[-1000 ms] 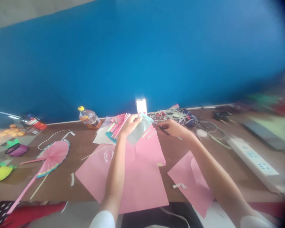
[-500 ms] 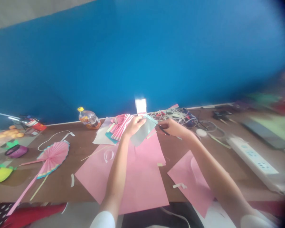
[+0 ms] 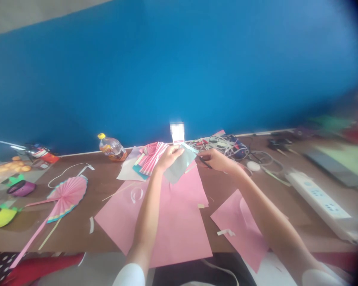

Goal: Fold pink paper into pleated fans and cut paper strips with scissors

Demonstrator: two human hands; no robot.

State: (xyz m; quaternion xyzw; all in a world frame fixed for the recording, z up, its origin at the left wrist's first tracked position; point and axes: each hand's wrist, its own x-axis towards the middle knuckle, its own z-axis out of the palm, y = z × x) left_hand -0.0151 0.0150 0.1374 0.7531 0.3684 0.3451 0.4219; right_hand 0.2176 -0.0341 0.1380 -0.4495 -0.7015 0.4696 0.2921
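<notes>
Grey-blue squarish paper sheet (image 3: 179,167) drawn closer to a slim dark tool (image 3: 205,163)

Compared with a second ago, the left hand (image 3: 169,157) has shifted toward 3 o'clock and carried the sheet with it, while the right hand (image 3: 216,159) stays in much the same spot. More ribs of the pink-and-white pleated paper fan (image 3: 152,155) now show at 9 o'clock, beyond the left hand. For the handwork, that seems to put the sheet's near corner right beside the tool; over the last half second the two hardly move, which suggests a steadied hold.

Taking the sheet as the clock's centre, the left fingers clamp it from 10 o'clock, thumb along its upper side. The right fingers sit at 3 o'clock, closed around the tool, which may be scissors, though blur hides its shape. Whether its tip touches the paper I cannot tell. A pale blue narrow strip (image 3: 190,148) lies along the sheet's edge at 1 o'clock; whether it is attached is unclear.

Toward 6 o'clock, large pink flat paper (image 3: 181,234) spreads over the brown wooden tabletop (image 3: 107,174). A tangle of white cables (image 3: 226,145) lies at 2 o'clock, behind the right hand.
</notes>
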